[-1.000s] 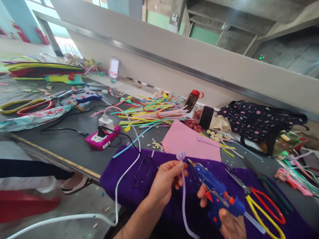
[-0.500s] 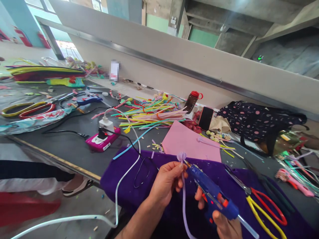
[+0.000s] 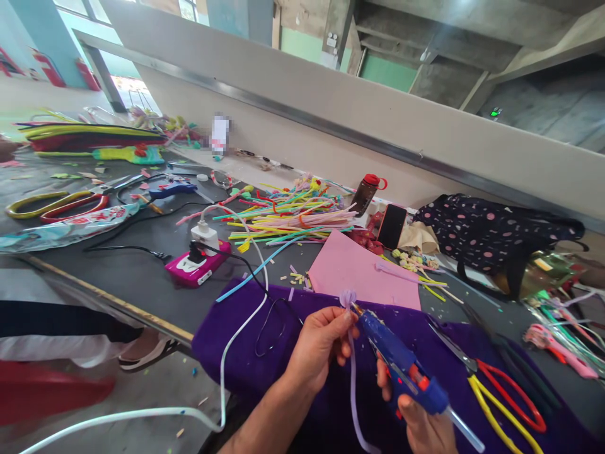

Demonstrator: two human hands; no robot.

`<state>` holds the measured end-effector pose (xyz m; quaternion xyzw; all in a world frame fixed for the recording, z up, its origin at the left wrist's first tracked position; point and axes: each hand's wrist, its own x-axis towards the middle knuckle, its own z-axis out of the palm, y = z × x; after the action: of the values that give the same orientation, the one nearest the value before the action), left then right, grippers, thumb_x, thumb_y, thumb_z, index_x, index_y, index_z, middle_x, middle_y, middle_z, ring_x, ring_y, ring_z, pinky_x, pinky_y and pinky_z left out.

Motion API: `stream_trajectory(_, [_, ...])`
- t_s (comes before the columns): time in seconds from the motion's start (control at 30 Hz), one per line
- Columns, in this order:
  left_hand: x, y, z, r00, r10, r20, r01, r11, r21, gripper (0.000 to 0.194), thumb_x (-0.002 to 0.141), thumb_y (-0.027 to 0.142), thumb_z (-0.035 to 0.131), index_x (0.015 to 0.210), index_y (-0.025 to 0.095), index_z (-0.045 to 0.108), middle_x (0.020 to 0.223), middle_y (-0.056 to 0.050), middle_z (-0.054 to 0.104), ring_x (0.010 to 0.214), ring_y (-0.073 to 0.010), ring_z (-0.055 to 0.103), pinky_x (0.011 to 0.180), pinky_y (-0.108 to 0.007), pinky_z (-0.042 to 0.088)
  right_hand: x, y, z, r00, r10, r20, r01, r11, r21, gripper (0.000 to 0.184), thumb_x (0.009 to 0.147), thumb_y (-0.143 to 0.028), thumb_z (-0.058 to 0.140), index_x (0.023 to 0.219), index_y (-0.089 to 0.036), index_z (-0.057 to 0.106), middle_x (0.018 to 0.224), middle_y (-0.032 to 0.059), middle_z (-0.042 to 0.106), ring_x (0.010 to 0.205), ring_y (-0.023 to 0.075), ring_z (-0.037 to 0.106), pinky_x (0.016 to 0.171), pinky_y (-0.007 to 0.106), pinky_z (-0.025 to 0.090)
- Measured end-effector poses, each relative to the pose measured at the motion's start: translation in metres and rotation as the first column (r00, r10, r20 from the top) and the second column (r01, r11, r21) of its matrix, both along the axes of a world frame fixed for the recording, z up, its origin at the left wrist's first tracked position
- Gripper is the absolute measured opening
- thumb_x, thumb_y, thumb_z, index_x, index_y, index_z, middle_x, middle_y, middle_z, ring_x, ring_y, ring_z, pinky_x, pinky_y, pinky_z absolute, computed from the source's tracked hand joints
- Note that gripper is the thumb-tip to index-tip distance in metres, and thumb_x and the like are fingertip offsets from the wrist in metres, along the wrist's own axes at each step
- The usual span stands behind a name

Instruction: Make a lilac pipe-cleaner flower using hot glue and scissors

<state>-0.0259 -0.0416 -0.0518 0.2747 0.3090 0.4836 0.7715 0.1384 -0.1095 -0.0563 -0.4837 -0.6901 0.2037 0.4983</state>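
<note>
Between the thumb and fingers of my left hand (image 3: 324,343) is a lilac pipe cleaner (image 3: 355,397), its looped, bunched head (image 3: 348,299) standing above my fingertips and its long tail hanging down. My right hand (image 3: 416,419) is wrapped round the handle of a blue hot glue gun (image 3: 401,362). The gun's nozzle points up and left, right at the base of the looped head; whether it touches cannot be made out. A clear glue stick (image 3: 466,430) juts from the gun's back end. Purple cloth (image 3: 227,321) lies beneath both hands.
Scissors with red and yellow handles (image 3: 491,391) lie on the right. Behind my hands is a pink sheet (image 3: 363,268), with bundled pipe cleaners (image 3: 288,217) further back. A magenta power strip (image 3: 198,265) with a white cable stands left. A bottle (image 3: 366,195), phone (image 3: 392,227) and dotted bag (image 3: 491,236) line the back.
Both hands stay at the same spot, with the pipe cleaner and glue gun still held. The gun has tilted very slightly, and the whole view has shifted a little.
</note>
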Motion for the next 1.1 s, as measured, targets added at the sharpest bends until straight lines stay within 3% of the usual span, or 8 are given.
stream_trajectory(0.27, [0.0, 0.0, -0.001, 1.0, -0.001, -0.011, 0.001, 1.0, 0.02, 0.022, 0.074, 0.033, 0.061, 0.068, 0.012, 0.057, 0.059, 0.001, 0.058, 0.035, -0.0022, 0.043, 0.031, -0.013, 0.03, 0.011, -0.002, -0.014, 0.983, 0.032, 0.182, -0.038, 0.999, 0.029, 0.024, 0.083, -0.041, 0.051, 0.092, -0.022, 0.062, 0.077, 0.0032, 0.069, 0.064, 0.0169, 0.065, 0.058, 0.023, 0.054])
stream_trajectory(0.43, [0.0, -0.001, -0.001, 1.0, -0.006, -0.008, 0.006, 1.0, 0.018, 0.022, 0.074, 0.034, 0.061, 0.068, 0.013, 0.056, 0.059, 0.001, 0.057, 0.035, -0.0022, 0.043, 0.031, -0.013, 0.03, 0.012, 0.001, -0.012, 0.96, 0.013, 0.28, -0.035, 0.997, 0.072, 0.025, 0.081, -0.044, 0.052, 0.084, -0.021, 0.063, 0.067, 0.0031, 0.068, 0.058, 0.0175, 0.064, 0.054, 0.025, 0.054])
stream_trajectory(0.57, [-0.001, -0.001, -0.001, 1.0, -0.004, -0.008, 0.004, 1.0, 0.017, 0.023, 0.073, 0.034, 0.061, 0.068, 0.013, 0.056, 0.059, 0.001, 0.057, 0.035, -0.0022, 0.043, 0.031, -0.013, 0.03, 0.018, -0.001, -0.014, 0.941, -0.052, 0.334, 0.011, 0.992, 0.125, 0.017, 0.084, -0.033, 0.052, 0.085, -0.025, 0.066, 0.071, 0.0016, 0.07, 0.056, 0.0153, 0.064, 0.049, 0.021, 0.052])
stream_trajectory(0.7, [0.0, -0.001, -0.001, 1.0, -0.004, -0.006, 0.004, 1.0, 0.02, 0.023, 0.073, 0.035, 0.062, 0.067, 0.013, 0.056, 0.059, 0.001, 0.057, 0.035, -0.0022, 0.043, 0.031, -0.013, 0.03, 0.023, -0.003, -0.023, 0.94, -0.087, 0.331, 0.032, 0.985, 0.169, 0.021, 0.082, -0.038, 0.053, 0.089, -0.023, 0.067, 0.075, 0.0029, 0.071, 0.065, 0.0181, 0.067, 0.056, 0.024, 0.055])
stream_trajectory(0.83, [0.0, -0.001, -0.001, 1.0, -0.009, -0.007, 0.009, 1.0, 0.017, 0.023, 0.073, 0.035, 0.062, 0.067, 0.013, 0.056, 0.059, 0.001, 0.058, 0.035, -0.0023, 0.043, 0.031, -0.013, 0.03, 0.023, -0.005, -0.029, 0.948, -0.09, 0.304, 0.053, 0.99, 0.128, 0.029, 0.082, -0.043, 0.052, 0.093, -0.021, 0.066, 0.083, 0.0065, 0.071, 0.075, 0.0215, 0.067, 0.062, 0.027, 0.056])
stream_trajectory(1.1, [0.0, -0.001, 0.001, 1.0, -0.009, -0.018, 0.009, 1.0, 0.013, 0.024, 0.072, 0.035, 0.063, 0.067, 0.012, 0.056, 0.058, 0.001, 0.058, 0.034, -0.0027, 0.044, 0.031, -0.013, 0.03, 0.025, 0.0, -0.029, 0.95, -0.055, 0.308, 0.023, 0.994, 0.106, 0.022, 0.08, -0.042, 0.054, 0.088, -0.025, 0.066, 0.075, 0.0036, 0.071, 0.064, 0.02, 0.067, 0.052, 0.026, 0.055])
